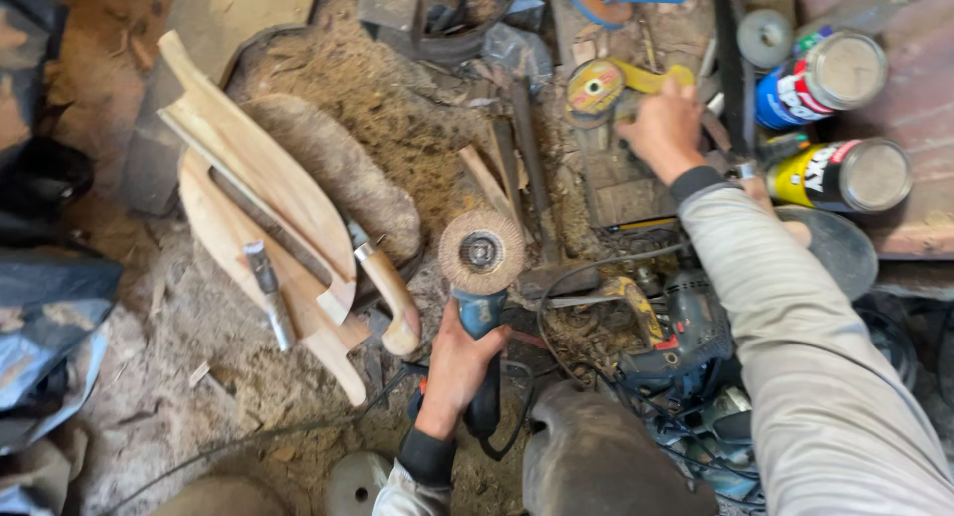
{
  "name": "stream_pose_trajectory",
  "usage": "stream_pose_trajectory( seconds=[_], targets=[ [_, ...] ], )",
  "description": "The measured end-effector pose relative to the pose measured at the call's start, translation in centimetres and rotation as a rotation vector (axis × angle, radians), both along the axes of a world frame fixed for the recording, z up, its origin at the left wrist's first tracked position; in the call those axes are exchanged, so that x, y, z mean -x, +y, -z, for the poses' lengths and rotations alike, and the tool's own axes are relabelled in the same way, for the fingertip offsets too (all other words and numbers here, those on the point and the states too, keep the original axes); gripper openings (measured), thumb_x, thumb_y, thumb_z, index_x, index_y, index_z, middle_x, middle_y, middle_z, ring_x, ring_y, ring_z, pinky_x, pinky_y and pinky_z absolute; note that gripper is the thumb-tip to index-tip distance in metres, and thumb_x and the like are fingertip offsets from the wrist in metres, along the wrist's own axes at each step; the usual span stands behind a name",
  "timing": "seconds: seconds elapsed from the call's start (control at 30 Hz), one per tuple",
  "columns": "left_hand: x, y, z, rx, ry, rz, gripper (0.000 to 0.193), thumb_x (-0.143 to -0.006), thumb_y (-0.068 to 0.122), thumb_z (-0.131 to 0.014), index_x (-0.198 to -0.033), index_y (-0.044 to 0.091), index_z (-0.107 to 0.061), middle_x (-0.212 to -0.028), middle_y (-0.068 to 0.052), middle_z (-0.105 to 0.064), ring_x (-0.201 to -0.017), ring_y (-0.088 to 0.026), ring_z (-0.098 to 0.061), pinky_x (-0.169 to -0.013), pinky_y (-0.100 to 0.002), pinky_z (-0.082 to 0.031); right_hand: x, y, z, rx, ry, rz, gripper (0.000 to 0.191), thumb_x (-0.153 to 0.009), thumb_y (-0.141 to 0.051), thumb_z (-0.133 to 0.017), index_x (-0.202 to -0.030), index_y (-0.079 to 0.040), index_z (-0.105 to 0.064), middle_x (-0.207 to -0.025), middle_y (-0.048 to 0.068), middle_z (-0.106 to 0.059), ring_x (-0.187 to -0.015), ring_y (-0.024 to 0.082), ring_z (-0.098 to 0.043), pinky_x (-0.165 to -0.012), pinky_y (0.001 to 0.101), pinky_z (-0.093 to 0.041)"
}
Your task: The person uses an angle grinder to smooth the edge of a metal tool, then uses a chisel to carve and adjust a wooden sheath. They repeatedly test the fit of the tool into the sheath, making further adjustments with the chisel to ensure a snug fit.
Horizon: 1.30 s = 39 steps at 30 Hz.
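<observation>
- Your left hand is wrapped tight around the body of the angle grinder; its long axis runs away from you, the worn flap disc at the far end.
- Your right hand reaches far ahead, fingers curled onto the yellow disc, well apart from the grinder.
- 2 lidded cans lie on their sides just right of that hand; contents hidden.
- Wooden blanks lie to the left.
</observation>
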State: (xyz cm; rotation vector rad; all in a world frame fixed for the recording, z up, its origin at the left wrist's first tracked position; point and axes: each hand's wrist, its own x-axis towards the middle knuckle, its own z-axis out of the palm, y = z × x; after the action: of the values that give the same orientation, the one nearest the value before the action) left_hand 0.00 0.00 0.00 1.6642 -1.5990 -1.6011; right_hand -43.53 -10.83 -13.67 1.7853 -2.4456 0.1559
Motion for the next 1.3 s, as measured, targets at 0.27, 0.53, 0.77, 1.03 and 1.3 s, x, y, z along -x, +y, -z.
stream_pose_trajectory(
  seconds=[0.27,0.53,0.77,1.03,1.3],
  targets=[
    [-2.4,-0.7,0.3,0.005,-0.016,-0.010,0.069,-0.073,0.032,-0.079,-0.127,-0.003,-0.052,-0.105,-0.023,-0.073,-0.099,-0.035,-0.073,-0.089,-0.040,-0.054,1.7,3.1,-3.3,0.928,-1.634,0.412,0.026,-0.097,-0.027,-0.058,-0.090,-0.008,-0.074,-0.082,0.005,-0.068,-0.062,0.014,-0.059,-0.053,0.0295,-0.042],
    [-1.2,0.6,1.2,-0.120,-0.053,-0.013,0.061,-0.074,0.034,-0.077,-0.118,-0.003,-0.056,-0.102,-0.023,-0.075,-0.097,-0.035,-0.074,-0.089,-0.040,-0.055,-7.9,6.2,-4.1,0.243,-1.157,0.013,0.033,-0.113,-0.025,-0.054,-0.092,-0.003,-0.066,-0.086,0.001,-0.063,-0.079,0.012,-0.055,-0.071,0.0297,-0.049],
    [-1.0,1.5,1.4,-0.071,-0.003,0.001,0.061,-0.073,0.031,-0.078,-0.121,0.000,-0.056,-0.104,-0.021,-0.074,-0.099,-0.035,-0.073,-0.088,-0.040,-0.054,-11.8,-1.8,0.0,0.167,-0.749,-0.239,0.035,-0.108,-0.028,-0.055,-0.101,0.005,-0.065,-0.099,0.027,-0.067,-0.091,0.040,-0.066,-0.080,0.0477,-0.051],
    [-1.7,1.4,2.0,-0.035,0.022,0.000,0.058,-0.073,0.029,-0.077,-0.118,-0.001,-0.057,-0.103,-0.022,-0.074,-0.097,-0.036,-0.074,-0.088,-0.042,-0.054,-11.8,2.9,-2.9,0.349,-0.900,0.163,0.036,-0.113,-0.027,-0.051,-0.103,0.007,-0.061,-0.095,0.026,-0.063,-0.086,0.037,-0.061,-0.079,0.0450,-0.050],
    [3.3,4.4,4.3,-0.442,0.619,-0.014,0.052,-0.083,0.023,-0.072,-0.124,-0.003,-0.055,-0.094,-0.014,-0.069,-0.076,-0.026,-0.073,-0.070,-0.039,-0.060,-19.2,16.2,-1.8,0.492,-1.998,0.393,0.023,-0.111,-0.023,-0.055,-0.121,-0.003,-0.055,-0.101,0.007,-0.071,-0.082,0.019,-0.070,-0.069,0.0351,-0.061]
  ],
)
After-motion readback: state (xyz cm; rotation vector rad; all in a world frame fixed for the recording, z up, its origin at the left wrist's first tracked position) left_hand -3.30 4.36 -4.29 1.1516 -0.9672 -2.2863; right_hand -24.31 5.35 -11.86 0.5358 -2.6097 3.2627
